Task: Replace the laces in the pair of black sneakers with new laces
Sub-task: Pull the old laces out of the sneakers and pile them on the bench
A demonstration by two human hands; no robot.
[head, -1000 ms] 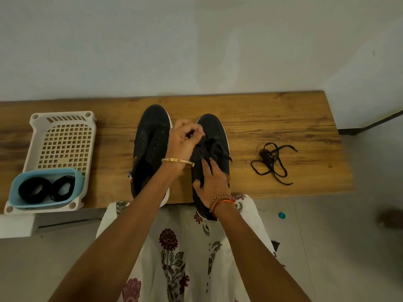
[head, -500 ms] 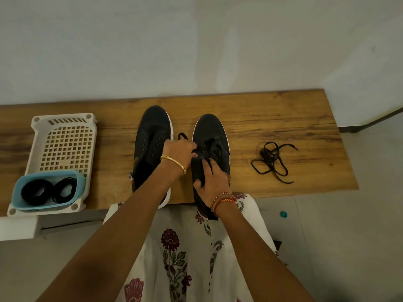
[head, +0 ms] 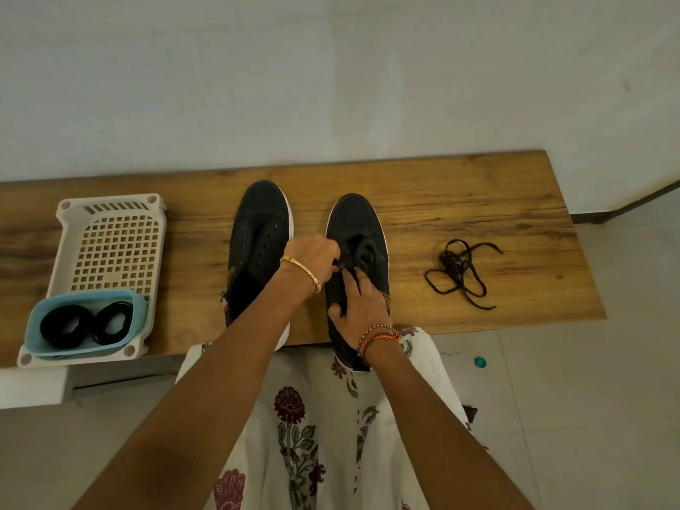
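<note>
Starting at the left of the counter (head: 460, 215), I see a white perforated basket (head: 110, 252) with a blue tub (head: 86, 325) inside its near end, and two black coils (head: 86, 325) in the tub. I judge these to be the new laces, though they are too dark to make out clearly.

Next comes the left sneaker (head: 259, 248), toe to the wall, eyelets bare, so its old lace is already out. My left hand (head: 312, 254) reaches across it to the right sneaker (head: 357, 237), fingers curled and pinching a bit of the black lace (head: 362, 248) at the near eyelets. My right hand (head: 355, 300) lies on the right sneaker nearer the heel, fingers fairly straight, pressing it down without gripping.

To do this step well, I would keep the right hand pressing so the shoe does not lift or slide, and draw the lace out one crossing at a time, pulling up and along the eyelet row instead of yanking the whole bunch, which could knot.

Farther right, a loose black lace (head: 461, 274) lies tangled on the counter, well apart from the shoes; I take it for the one already removed.

What I cannot make out: the left hand's fingertips are hidden behind its knuckles, the bunched lace blends into the black upper, so how many eyelets remain threaded is unclear, and the right sneaker's heel is covered by my wrist.
</note>
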